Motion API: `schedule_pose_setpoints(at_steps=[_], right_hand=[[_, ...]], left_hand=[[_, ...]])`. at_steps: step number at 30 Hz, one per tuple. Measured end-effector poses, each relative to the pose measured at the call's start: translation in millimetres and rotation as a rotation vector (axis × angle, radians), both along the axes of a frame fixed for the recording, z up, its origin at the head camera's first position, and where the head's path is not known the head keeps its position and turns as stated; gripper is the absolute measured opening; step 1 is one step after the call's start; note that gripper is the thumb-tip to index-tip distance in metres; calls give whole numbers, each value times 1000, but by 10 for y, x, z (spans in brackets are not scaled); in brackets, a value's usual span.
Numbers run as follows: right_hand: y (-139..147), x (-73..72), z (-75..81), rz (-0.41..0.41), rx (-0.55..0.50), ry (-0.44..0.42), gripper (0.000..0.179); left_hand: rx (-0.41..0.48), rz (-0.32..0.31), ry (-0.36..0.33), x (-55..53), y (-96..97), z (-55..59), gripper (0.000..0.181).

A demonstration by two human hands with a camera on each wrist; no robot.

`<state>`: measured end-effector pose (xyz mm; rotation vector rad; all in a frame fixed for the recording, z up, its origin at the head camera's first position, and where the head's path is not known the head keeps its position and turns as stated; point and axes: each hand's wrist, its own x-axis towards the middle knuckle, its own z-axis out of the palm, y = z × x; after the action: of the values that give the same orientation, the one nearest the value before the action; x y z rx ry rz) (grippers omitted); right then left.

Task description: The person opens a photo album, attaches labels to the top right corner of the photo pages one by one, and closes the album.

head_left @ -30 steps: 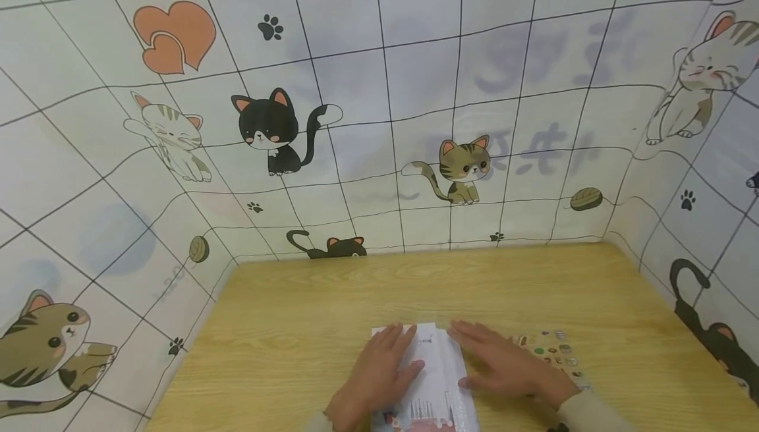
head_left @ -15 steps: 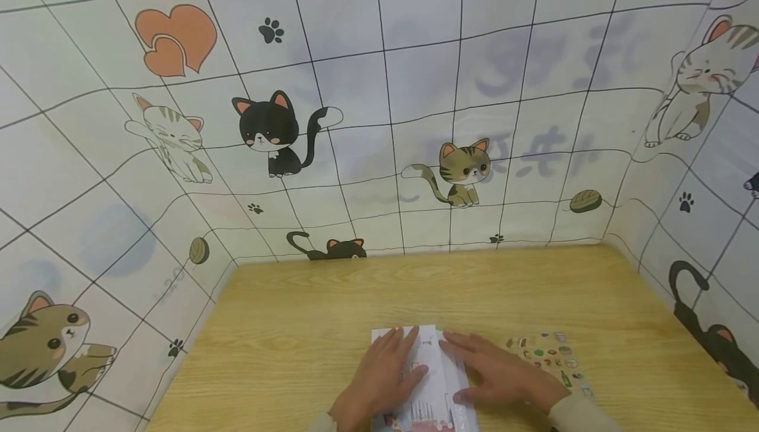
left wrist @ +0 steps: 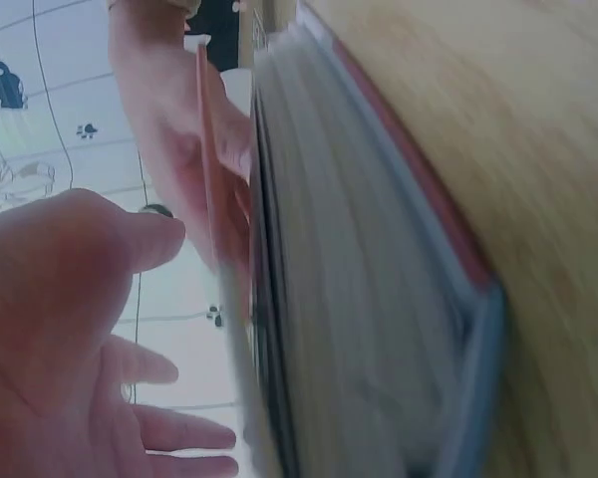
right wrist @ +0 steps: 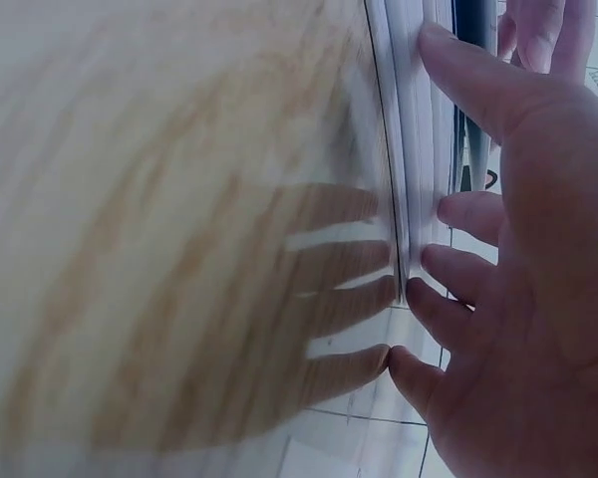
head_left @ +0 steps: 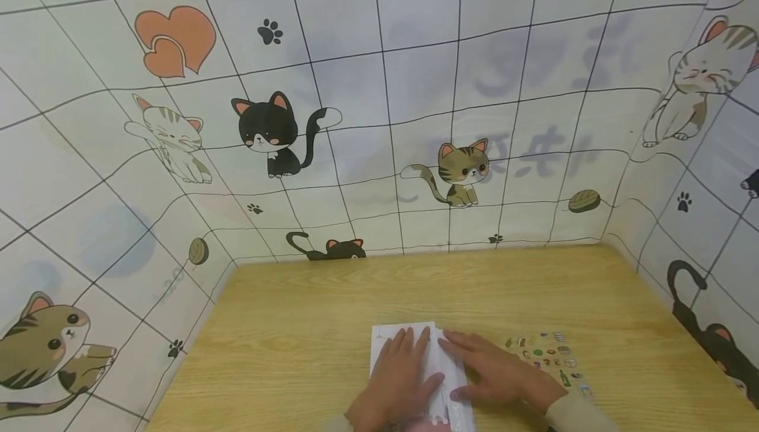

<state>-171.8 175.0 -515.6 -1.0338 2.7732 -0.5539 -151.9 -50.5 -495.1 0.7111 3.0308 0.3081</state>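
Note:
A thick white book point(head_left: 437, 359) lies on the table, with pink artwork toward its near end. My left hand point(head_left: 400, 373) spreads over the top, fingers straight and pointing to the far edge. My right hand point(head_left: 492, 369) is at the book's right side, its straight fingers along that edge. The left wrist view shows a bulky block of page edges point(left wrist: 349, 259) between the covers, with a thin upper sheet point(left wrist: 211, 149) standing apart from them. In the right wrist view, the right fingertips meet the stacked side edge point(right wrist: 409, 129).
A clear sheet of small food stickers point(head_left: 551, 356) lies right of the book, partly behind the right forearm. The wooden table point(head_left: 284, 326) meets walls point(head_left: 356, 122) printed with cartoon cats at the back and both sides.
My left hand has slid right across the top, uncovering the book's far left corner. My right hand has shifted slightly left against the edge, showing more of the stickers.

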Motion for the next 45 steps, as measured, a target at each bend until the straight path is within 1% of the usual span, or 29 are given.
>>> schedule_pose_setpoints(at_steps=[2,4,11,15,19,22,31,36,40,45], right_hand=[[-3,-1,-7,-13,3,-13,76],[-8,0,-12,-26,11,-26,77],[-33,0,-22,-45,8,-15,80],[-44,12,9,-55,8,-34,82],[-47,18,26,-56,14,-50,82],[-51,13,25,-56,18,-58,82],[-47,-6,8,-37,20,-35,80],[-51,-12,21,-52,35,-63,79],[-72,-16,36,-52,34,-81,78],[-71,-20,33,-45,42,-61,77]], left_hand=[[-11,6,16,20,39,-1,72],[-21,18,17,40,75,-11,75],[5,62,-39,90,179,-24,87],[-22,73,-21,104,215,-35,90],[-33,82,9,103,230,-52,88],[-31,92,15,98,233,-42,88],[63,116,-22,99,202,42,88],[108,118,-12,97,174,62,87],[115,114,-10,89,154,96,87],[150,112,-48,77,127,142,89]])
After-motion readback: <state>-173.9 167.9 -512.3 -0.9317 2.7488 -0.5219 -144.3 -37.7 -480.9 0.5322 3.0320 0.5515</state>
